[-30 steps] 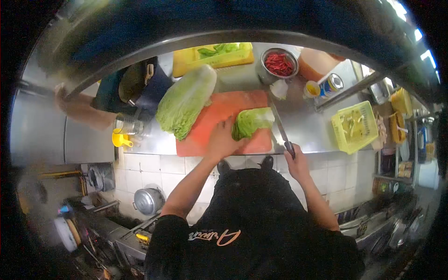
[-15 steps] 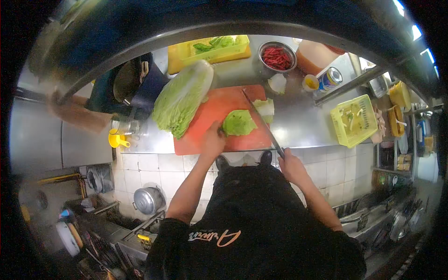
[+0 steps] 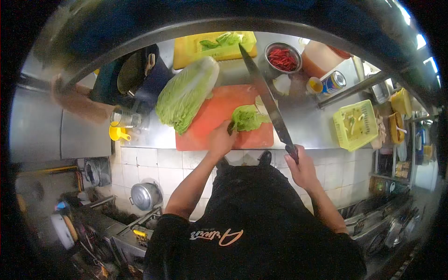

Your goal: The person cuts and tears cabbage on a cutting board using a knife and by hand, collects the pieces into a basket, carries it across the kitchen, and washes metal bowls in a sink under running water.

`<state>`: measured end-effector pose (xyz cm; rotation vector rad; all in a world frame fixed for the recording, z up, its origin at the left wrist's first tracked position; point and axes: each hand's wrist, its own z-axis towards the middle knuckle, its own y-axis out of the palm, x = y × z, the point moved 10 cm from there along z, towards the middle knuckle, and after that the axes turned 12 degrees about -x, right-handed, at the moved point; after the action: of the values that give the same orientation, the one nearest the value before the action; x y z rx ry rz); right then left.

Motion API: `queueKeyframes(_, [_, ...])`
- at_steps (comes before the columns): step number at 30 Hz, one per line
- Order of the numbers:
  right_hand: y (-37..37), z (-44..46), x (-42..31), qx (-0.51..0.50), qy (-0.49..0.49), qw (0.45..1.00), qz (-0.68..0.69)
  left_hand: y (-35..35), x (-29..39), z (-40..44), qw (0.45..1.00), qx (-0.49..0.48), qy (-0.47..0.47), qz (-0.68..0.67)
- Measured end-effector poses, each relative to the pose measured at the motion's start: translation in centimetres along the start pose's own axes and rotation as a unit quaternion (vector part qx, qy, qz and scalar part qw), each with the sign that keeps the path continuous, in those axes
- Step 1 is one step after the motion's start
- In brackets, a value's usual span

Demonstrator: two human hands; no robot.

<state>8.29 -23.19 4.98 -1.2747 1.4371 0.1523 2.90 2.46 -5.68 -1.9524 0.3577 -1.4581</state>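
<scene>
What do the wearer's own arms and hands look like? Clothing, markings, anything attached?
Left hand and right hand both ungloved. Forearms bare, nothing visibly worn or attached. Sleeves black, short, ending around the elbow, no marking visible on them. They belong to a black shirt with light, script-style lettering; the wording isn't clearly legible.

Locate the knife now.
Head view, right of centre: the knife is in the right hand, slanting up-left past the leafy cabbage piece and across the right side of the red cutting board.
</scene>
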Motion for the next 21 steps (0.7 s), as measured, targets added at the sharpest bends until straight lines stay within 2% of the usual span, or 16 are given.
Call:
queueKeyframes(2, [-0.2,-0.4,-1.3,0.029,-0.049,0.998,-0.019,-0.1,0.9,0.3,1.0,0.015,0.006,-0.013])
queueKeyframes(3, [1.1,0.0,-0.4,-0.002,-0.035,0.999,-0.013,0.0,1.0,0.4,1.0,0.007,-0.004,-0.019])
queueKeyframes(6, [7.0,2.5,7.3,-0.171,0.071,0.972,-0.143,-0.3,-0.1,-0.1,0.999,0.012,-0.033,-0.039])
queueKeyframes(8, [6.8,2.8,8.3,-0.169,0.083,0.974,-0.125,-0.7,-2.3,-0.3,0.996,0.052,-0.036,-0.055])
queueKeyframes(10, [5.9,2.1,7.7,-0.163,0.082,0.973,-0.141,-4.8,0.0,-1.2,0.988,0.074,-0.071,-0.117])
queueKeyframes(11, [5.6,2.0,7.5,-0.157,0.072,0.978,-0.118,-6.3,0.8,-1.3,0.982,0.083,-0.085,-0.148])
queueKeyframes(13, [4.8,2.0,7.2,-0.145,0.048,0.985,-0.079,-6.1,1.9,0.3,0.997,0.029,-0.026,-0.06])
queueKeyframes(14, [3.9,1.9,7.2,-0.106,0.043,0.993,-0.041,-5.5,2.3,0.9,1.0,0.004,0.001,-0.016])
queueKeyframes(16, [2.3,1.5,7.3,-0.027,0.032,0.998,0.038,-1.6,3.0,2.2,0.997,-0.039,-0.003,0.065])
queueKeyframes(21, [-0.7,1.2,11.5,0.08,0.087,0.988,0.096,3.8,8.5,5.4,0.972,-0.113,-0.003,0.205])
